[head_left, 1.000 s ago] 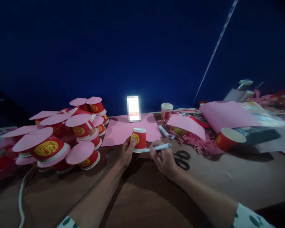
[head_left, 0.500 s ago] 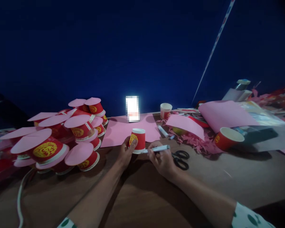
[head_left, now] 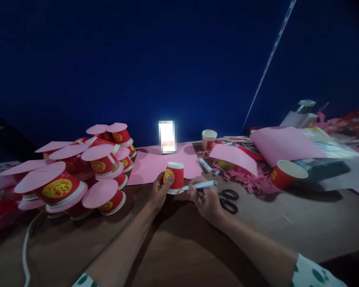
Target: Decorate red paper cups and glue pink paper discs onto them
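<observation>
My left hand [head_left: 160,192] is closed round the left side of a red paper cup [head_left: 176,178] with a yellow round design, held upside down so its white base faces up. In my right hand [head_left: 206,200] is a white marker pen [head_left: 204,184], gripped between thumb and fingers. The pen's left end points at the cup's lower rim; whether it touches I cannot tell. Black-handled scissors [head_left: 229,200] lie just right of my right hand, their blades hidden. Beyond the cup, a pink paper sheet [head_left: 143,169] lies flat on the wooden table [head_left: 173,255].
Stacked red cups with pink paper discs [head_left: 103,159] fill the left. A pen cap-like white marker [head_left: 205,165], an upright cup [head_left: 209,139], pink scraps [head_left: 254,183] and a tipped cup [head_left: 288,175] are at right. A bright blurred-out rectangle [head_left: 167,136] stands behind. A white cable [head_left: 25,251] runs front left.
My right hand and the pen have shifted very slightly to the right. The cup stays in my left hand, almost in the same spot.
</observation>
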